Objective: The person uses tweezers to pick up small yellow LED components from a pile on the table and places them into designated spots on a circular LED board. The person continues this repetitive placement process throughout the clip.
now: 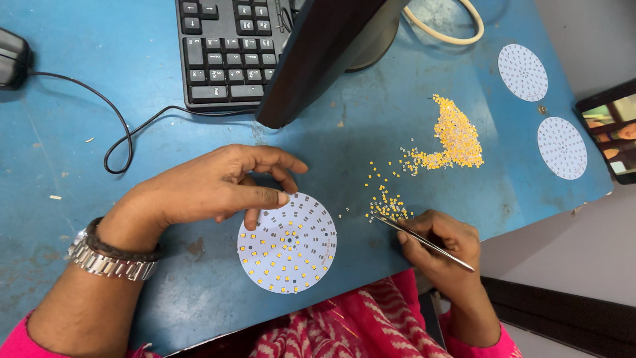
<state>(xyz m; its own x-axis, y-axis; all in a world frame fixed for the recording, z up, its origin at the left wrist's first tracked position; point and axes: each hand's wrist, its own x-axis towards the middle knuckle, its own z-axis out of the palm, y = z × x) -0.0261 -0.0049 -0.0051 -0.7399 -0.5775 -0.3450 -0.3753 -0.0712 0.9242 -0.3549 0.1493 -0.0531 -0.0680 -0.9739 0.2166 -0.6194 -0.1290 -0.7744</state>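
head view: left hand (212, 185) rests with loosely curled fingers on the upper edge of a round white board (287, 243), hiding part of its rim. right hand (440, 242) pinches metal tweezers (424, 242), tips among small yellow chips (391, 207) on the blue table (99, 199). a dark monitor (318, 59) covers part of the keyboard (225, 53).

you are at a small electronics assembly bench, a workshop desk. the worn blue table (165, 292) carries a black keyboard (228, 50) at upper centre, a heap of tiny yellow chips (454, 136) at right, and blank round circuit boards (523, 71) at upper right, with a half-filled round board (288, 244) at lower centre beside steel tweezers (424, 242).
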